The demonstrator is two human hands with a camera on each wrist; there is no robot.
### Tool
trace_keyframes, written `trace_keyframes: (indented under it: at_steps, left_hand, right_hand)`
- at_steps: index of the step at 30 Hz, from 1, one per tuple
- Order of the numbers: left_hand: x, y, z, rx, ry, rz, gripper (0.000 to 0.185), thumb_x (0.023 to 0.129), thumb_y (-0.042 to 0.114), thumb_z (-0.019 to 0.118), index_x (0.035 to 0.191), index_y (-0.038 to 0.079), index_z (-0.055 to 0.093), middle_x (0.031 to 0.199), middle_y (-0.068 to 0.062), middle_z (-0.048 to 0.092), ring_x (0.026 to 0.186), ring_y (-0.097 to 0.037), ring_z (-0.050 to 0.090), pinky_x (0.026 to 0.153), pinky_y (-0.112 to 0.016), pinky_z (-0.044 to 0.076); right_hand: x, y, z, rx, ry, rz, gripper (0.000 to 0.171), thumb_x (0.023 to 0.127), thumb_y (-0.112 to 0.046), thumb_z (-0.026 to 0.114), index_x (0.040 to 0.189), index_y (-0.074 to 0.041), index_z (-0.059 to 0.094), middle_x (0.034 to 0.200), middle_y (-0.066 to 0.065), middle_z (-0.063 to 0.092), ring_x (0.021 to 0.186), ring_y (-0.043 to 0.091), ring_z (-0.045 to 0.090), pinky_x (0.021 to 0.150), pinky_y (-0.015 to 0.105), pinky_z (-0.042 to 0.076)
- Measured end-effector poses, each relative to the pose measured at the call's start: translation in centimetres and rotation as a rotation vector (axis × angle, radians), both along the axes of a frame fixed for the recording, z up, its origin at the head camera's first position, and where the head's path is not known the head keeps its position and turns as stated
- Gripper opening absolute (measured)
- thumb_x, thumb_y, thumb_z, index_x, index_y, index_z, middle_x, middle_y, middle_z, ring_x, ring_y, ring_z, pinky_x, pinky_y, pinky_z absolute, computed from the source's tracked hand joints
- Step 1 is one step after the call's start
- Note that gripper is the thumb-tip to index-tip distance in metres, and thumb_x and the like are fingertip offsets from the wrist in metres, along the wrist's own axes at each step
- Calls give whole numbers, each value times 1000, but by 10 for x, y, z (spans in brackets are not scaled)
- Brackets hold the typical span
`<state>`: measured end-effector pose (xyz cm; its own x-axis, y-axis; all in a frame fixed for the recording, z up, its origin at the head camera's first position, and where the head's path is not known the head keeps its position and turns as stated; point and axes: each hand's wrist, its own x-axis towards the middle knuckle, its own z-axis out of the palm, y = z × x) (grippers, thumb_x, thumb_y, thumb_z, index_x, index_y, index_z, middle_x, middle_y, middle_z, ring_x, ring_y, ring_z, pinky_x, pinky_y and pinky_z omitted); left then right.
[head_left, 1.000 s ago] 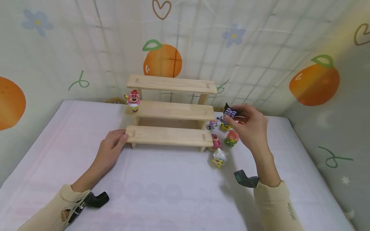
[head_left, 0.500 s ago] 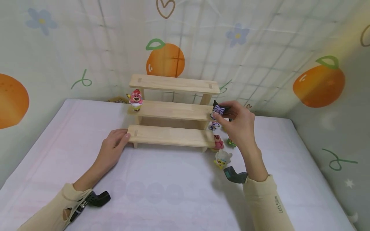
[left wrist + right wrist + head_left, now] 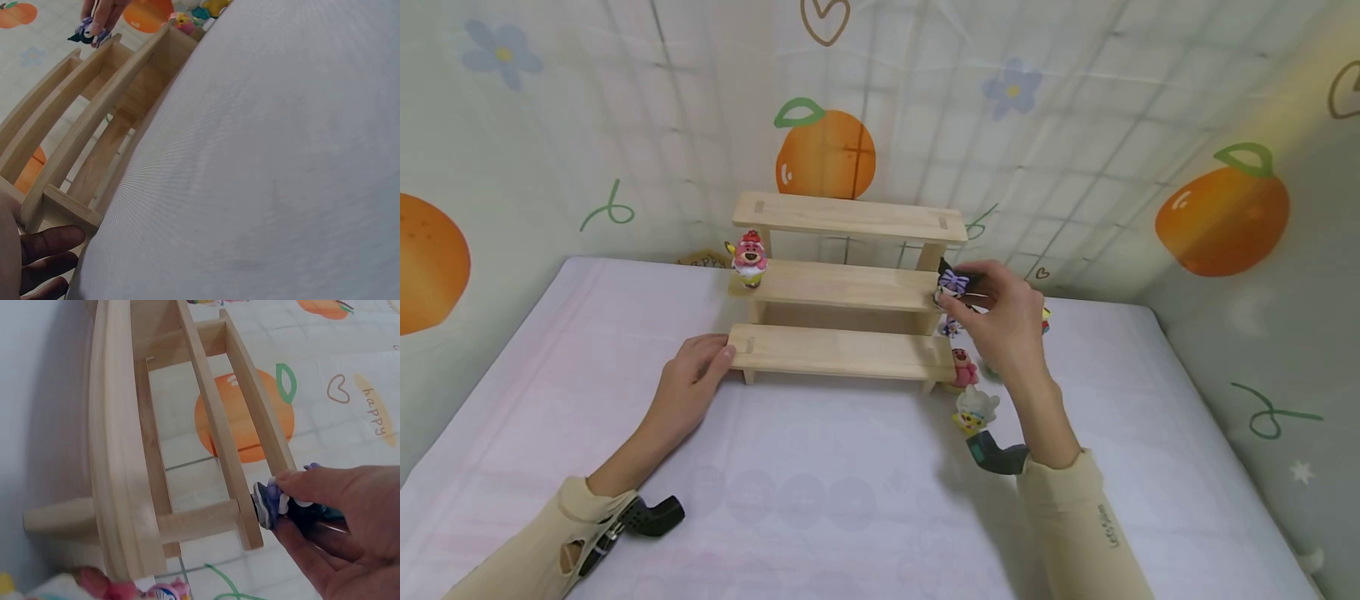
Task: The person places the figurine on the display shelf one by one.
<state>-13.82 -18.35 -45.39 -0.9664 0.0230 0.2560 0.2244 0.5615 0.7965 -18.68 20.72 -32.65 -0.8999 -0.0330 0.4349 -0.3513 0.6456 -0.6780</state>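
Observation:
In the head view, my right hand (image 3: 1003, 312) pinches a small figurine (image 3: 952, 283) with black pointed ears and a purple bow. It holds the figurine upright at the right end of the middle shelf of a three-tier wooden display stand (image 3: 842, 354). The right wrist view shows the figurine's base (image 3: 265, 506) right at the shelf's end, between thumb and fingers. My left hand (image 3: 688, 379) grips the left end of the lowest shelf, and in the left wrist view its fingers (image 3: 53, 244) lie beside the stand's leg. A pink bear figurine (image 3: 749, 260) stands at the middle shelf's left end.
Right of the stand, on the white-covered table (image 3: 820, 500), are a pink bear figurine (image 3: 962, 368), a yellow figurine with a pale top (image 3: 976, 410) and a small purple-white one (image 3: 951, 326). My right hand partly hides others. A printed curtain (image 3: 925, 100) hangs close behind.
My right hand has carried the black-eared figurine leftward, from above the cluster of figurines to the middle shelf's right end. My left hand stays at the lowest shelf's end.

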Motion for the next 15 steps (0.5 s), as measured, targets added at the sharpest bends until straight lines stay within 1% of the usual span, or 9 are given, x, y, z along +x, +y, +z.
trace_keyframes:
  at_steps: [2, 5, 11, 15]
  left_hand:
    - [0, 0, -1, 4, 5, -1, 40, 111, 30, 53, 128, -1, 72, 138, -19, 67, 142, -35, 50, 121, -57, 36]
    - [0, 0, -1, 8, 8, 1, 40, 111, 30, 53, 127, -1, 73, 137, -18, 67, 142, -35, 50, 121, -57, 36]
    - [1, 1, 0, 8, -4, 2, 41, 111, 31, 53, 127, -1, 73, 138, -19, 67, 142, -35, 50, 120, -57, 36]
    - [0, 1, 1, 6, -5, 0, 41, 111, 30, 53, 127, -1, 73, 138, -19, 66, 142, -35, 49, 121, -58, 36]
  right_hand:
    - [0, -4, 0, -5, -12, -2, 39, 90, -10, 85, 125, -2, 70, 115, 16, 77, 105, 29, 77, 91, 37, 62]
    - [1, -12, 1, -18, -28, 4, 42, 90, -10, 85, 127, -2, 68, 117, 16, 77, 106, 29, 76, 92, 40, 62]
    - [0, -28, -1, -61, -50, 32, 45, 87, -8, 87, 127, -4, 67, 117, 15, 77, 107, 26, 76, 93, 35, 62]
    - [-2, -38, -3, -85, -50, 53, 43, 88, -9, 87, 126, -5, 68, 117, 15, 78, 108, 25, 77, 94, 35, 62]
